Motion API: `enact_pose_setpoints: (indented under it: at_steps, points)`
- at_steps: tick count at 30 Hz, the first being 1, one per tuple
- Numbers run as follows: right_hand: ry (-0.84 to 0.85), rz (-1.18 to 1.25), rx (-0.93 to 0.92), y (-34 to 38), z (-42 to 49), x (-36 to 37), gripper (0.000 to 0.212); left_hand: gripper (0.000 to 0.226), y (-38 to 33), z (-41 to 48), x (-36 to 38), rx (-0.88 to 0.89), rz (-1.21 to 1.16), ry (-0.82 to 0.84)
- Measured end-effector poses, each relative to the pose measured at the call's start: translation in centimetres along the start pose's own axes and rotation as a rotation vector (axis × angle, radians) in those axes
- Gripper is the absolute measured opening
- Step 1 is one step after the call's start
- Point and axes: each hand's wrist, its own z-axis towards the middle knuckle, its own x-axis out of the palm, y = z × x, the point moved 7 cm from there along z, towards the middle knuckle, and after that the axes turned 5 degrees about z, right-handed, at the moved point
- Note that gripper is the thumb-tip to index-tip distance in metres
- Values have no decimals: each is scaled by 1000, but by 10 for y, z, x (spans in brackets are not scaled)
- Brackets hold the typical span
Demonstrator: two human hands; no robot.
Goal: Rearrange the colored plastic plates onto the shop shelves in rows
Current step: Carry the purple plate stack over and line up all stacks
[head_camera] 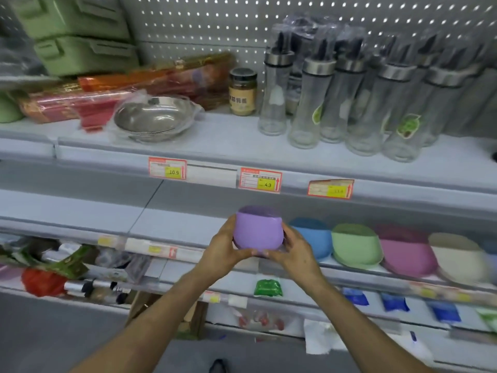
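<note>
A purple plastic plate [258, 232] stands on edge at the front of the middle shelf [174, 224], its underside facing me. My left hand [224, 249] grips its left rim and my right hand [291, 250] grips its right rim, thumbs meeting below. To its right runs a row of leaning plates: blue [314, 238], green [355, 244], magenta [406, 251] and cream [457, 258]. The purple plate sits just left of the blue one.
The upper shelf holds glass oil bottles [349, 98], a jar [242, 91], a wrapped steel dish [154, 118], red packets and green boxes. Price tags [260, 180] line its edge. Lower shelves carry packaged goods; the middle shelf's left part is bare.
</note>
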Motion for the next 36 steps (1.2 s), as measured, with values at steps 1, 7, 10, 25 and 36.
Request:
enact_pose_setpoints:
  at_steps: [1, 7, 10, 25, 36]
  points:
    - [-9, -23, 5, -6, 6, 0, 85, 94, 4, 6, 3, 0, -1, 13]
    - [-70, -149, 31, -19, 26, 0, 86, 97, 26, 36, 18, 10, 14, 76]
    - [-72, -236, 68, -26, 32, -3, 83, 97, 37, 45, 27, 11, 22, 103]
    - [-46, -440, 159, -52, 39, -3, 93, 95, 64, 59, 59, 6, -26, 200]
    - [-31, -495, 203, -63, 42, -5, 85, 98, 68, 59, 62, -12, -29, 195]
